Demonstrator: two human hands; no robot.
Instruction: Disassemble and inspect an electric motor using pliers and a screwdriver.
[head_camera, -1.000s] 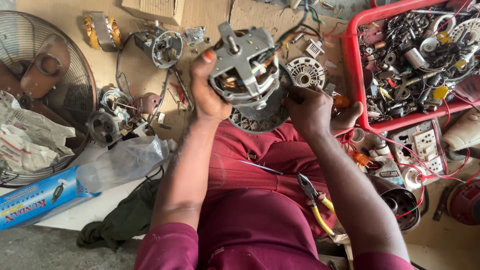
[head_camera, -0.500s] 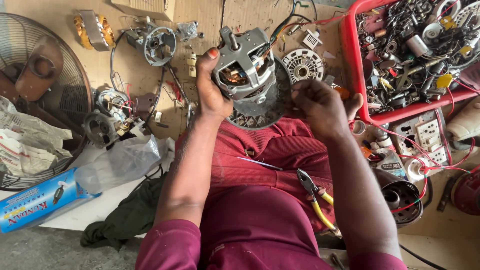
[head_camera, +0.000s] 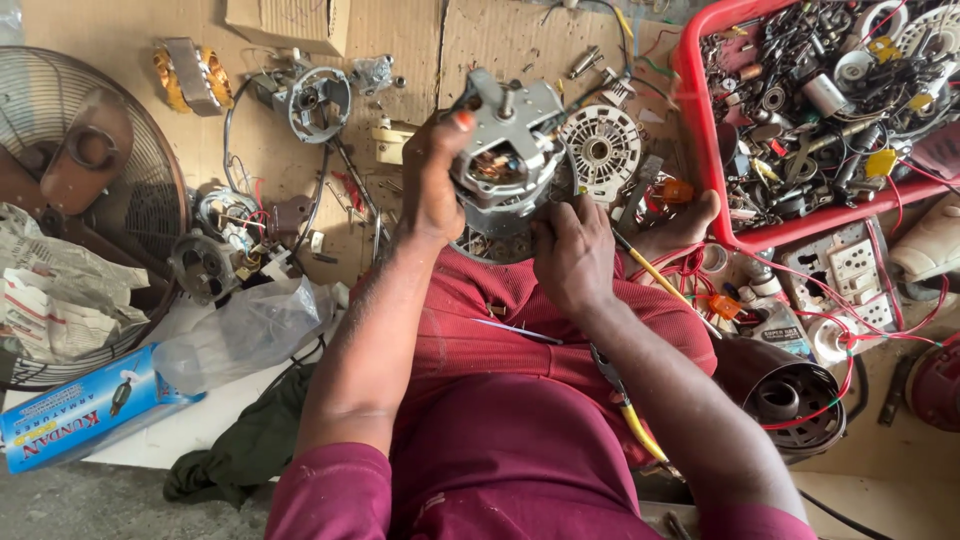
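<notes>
Hands: left (head_camera: 432, 185) grips motor (head_camera: 505, 165); right (head_camera: 572, 255) pinches its underside, fingertips hidden.

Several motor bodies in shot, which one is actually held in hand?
The grey motor housing with copper windings showing, gripped by the left hand, right hand touching it below. The round housing and the other motor lie loose on the cardboard.

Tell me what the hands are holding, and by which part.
The left hand grips the grey motor by its left side; the right hand touches its lower edge.
</notes>
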